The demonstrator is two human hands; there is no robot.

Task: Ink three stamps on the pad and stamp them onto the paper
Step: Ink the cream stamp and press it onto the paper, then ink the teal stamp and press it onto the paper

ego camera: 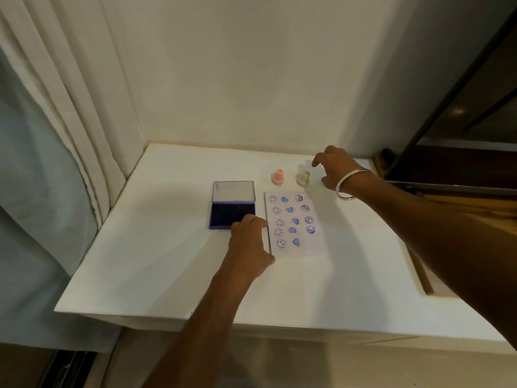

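Head view is looking down on a white table (156,275) set in a corner by a curtain (70,107). An ink pad (232,214) is lying open left of centre, its lid (233,191) folded back away from the person and the dark ink surface facing up. Just to its right a sheet of paper (296,224) is lying flat, carrying three columns of blue prints: smiley faces, hearts and ringed faces.

Left hand (250,245) is resting palm-down on the table, fingers loosely curled and gripping nothing, its fingertips covering the pad's near right corner and its thumb side touching the paper's left edge.

Beyond the paper two stamps are standing upright, near each other: a pink stamp (277,177) and a pale stamp (303,179), which is blurred. Right hand (334,170), with a bangle (349,183) on the wrist, is hovering just right of the pale stamp, fingers spread and empty, not touching it. A third stamp cannot be made out.
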